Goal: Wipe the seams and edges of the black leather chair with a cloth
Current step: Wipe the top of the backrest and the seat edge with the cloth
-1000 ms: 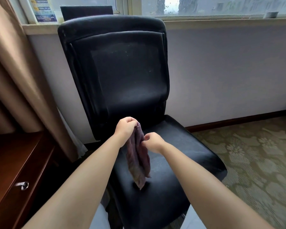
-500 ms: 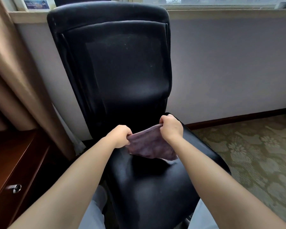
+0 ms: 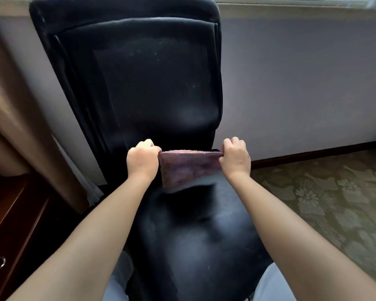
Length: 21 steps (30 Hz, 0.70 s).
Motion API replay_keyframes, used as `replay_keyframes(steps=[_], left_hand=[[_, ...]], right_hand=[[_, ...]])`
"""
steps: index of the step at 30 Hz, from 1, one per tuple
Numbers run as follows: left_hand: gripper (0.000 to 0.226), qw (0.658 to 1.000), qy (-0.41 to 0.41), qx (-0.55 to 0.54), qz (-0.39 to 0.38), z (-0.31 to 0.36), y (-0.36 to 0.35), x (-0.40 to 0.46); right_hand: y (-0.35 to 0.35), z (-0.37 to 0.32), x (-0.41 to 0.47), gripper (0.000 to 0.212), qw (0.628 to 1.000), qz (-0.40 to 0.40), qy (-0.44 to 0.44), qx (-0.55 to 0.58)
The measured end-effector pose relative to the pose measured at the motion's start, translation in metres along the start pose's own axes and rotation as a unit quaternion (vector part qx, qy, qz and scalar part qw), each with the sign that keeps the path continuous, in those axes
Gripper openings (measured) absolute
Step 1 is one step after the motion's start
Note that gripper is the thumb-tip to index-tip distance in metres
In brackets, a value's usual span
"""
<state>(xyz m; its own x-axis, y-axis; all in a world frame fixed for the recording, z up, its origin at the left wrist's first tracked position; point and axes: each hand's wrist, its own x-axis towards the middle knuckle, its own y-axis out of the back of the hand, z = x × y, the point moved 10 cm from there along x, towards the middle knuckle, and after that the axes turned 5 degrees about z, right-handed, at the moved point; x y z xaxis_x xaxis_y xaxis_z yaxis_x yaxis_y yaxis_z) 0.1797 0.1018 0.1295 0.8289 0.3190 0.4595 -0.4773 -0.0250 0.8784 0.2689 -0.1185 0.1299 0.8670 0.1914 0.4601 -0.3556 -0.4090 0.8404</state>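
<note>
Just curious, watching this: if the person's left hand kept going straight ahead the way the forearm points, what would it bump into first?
Most likely the lower backrest of the black leather chair, just beyond the left hand, which grips the purple cloth. Depth is unclear from one view.

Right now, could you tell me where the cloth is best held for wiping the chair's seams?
Probably by its two top corners, from the seat's front. The cloth hangs stretched between the left hand and right hand, each pinching a corner, so its taut top edge lines up with the chair crease.
</note>
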Motion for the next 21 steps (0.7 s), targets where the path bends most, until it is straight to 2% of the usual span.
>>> replay_keyframes(steps=[3, 6, 9, 11, 12, 14, 16, 21], left_hand=[[0.028, 0.981, -0.084, 0.136, -0.11, 0.009, -0.034, -0.035], [0.029, 0.942, -0.144, 0.189, -0.235, 0.007, -0.082, -0.097], [0.03, 0.904, -0.148, 0.132, -0.379, 0.003, -0.122, -0.157], [0.021, 0.868, -0.124, 0.064, -0.476, 0.005, -0.138, -0.188], [0.019, 0.857, -0.11, 0.039, -0.502, 0.005, -0.141, -0.196], [0.018, 0.87, -0.058, -0.001, -0.49, 0.0, -0.142, -0.189], [0.024, 0.899, 0.0, -0.017, -0.437, -0.008, -0.137, -0.164], [0.03, 0.961, 0.032, 0.04, -0.272, -0.017, -0.127, -0.092]], right_hand=[[-0.036, 0.003, -0.035, 0.021, 0.987, -0.144, 0.062, -0.037], [-0.078, 0.023, -0.095, 0.031, 0.935, -0.329, 0.05, -0.125], [-0.101, 0.041, -0.143, 0.036, 0.887, -0.435, 0.028, -0.15], [-0.111, 0.048, -0.161, 0.038, 0.867, -0.475, 0.02, -0.149], [-0.115, 0.049, -0.163, 0.039, 0.865, -0.478, 0.023, -0.151], [-0.115, 0.048, -0.154, 0.038, 0.885, -0.439, 0.031, -0.151], [-0.112, 0.046, -0.135, 0.035, 0.917, -0.377, 0.02, -0.127], [-0.118, 0.041, -0.085, 0.027, 0.972, -0.228, 0.012, -0.05]])
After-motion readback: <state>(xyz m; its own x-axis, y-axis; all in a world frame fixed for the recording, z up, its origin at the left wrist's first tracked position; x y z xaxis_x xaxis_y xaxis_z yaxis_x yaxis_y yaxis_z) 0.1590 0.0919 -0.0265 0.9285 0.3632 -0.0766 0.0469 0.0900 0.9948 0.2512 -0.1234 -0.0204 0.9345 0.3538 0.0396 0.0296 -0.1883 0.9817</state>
